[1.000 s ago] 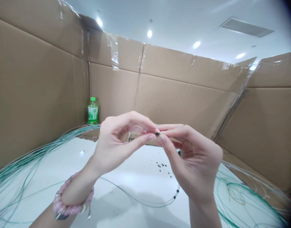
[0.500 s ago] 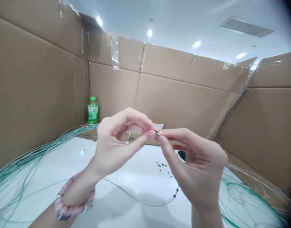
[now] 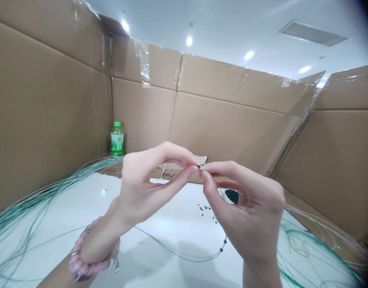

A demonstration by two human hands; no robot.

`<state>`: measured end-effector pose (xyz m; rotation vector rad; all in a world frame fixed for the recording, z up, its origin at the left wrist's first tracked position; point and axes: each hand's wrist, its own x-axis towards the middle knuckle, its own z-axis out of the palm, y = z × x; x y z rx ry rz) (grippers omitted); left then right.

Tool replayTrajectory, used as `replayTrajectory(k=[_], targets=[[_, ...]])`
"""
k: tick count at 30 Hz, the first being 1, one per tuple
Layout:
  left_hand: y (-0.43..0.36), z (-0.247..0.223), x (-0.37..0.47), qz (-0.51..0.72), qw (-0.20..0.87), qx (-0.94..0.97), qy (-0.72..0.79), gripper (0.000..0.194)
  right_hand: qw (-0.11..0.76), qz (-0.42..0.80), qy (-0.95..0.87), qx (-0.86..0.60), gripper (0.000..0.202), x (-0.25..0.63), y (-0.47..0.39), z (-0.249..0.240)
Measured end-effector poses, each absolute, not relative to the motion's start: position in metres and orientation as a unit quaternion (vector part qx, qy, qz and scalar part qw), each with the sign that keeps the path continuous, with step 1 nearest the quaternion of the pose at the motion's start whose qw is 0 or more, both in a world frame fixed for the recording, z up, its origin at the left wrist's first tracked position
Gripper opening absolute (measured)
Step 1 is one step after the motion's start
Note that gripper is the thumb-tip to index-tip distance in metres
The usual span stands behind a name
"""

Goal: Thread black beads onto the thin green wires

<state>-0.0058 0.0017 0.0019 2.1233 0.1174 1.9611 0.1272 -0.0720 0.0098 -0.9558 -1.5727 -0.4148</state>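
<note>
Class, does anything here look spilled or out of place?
Yes: several small black pieces lie scattered loose on the white surface, apart from the dark heap partly hidden by the right hand, so they may have spilled.

The left hand (image 3: 150, 188) and right hand (image 3: 250, 208) meet fingertip to fingertip, thumbs and forefingers pinched at a small black bead (image 3: 199, 167). A thin strand (image 3: 198, 261) bearing dark beads curves below. Loose black beads (image 3: 205, 208) lie on the white work surface (image 3: 165, 212). A pink beaded bracelet (image 3: 78, 254) encircles the left wrist. A green-capped bottle (image 3: 117, 141) stands upright against cardboard panels (image 3: 232, 96).
</note>
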Motion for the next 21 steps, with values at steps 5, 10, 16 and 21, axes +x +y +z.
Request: replayTrajectory(k=[5,10,16,21], targets=[[0.0040,0.0022,-0.0077,0.662,0.077,0.745,0.034,0.031,0.565,-0.209,-0.686,-0.408,0.013,0.1281,-0.0712,0.0096],[0.0051,0.0028,-0.0084,0.658,0.047,0.750,0.034,0.032,0.564,-0.233,-0.682,-0.403,0.014,0.1273,-0.0709,0.0095],[0.0055,0.0025,-0.0086,0.644,0.059,0.762,0.032,0.027,0.547,-0.248,-0.694,-0.397,0.016,0.1278,-0.0731,0.0111],[0.0066,0.0039,-0.0098,0.639,0.094,0.762,0.035,0.026,0.546,-0.243,-0.685,-0.417,0.012,0.1315,-0.0724,0.0113]])
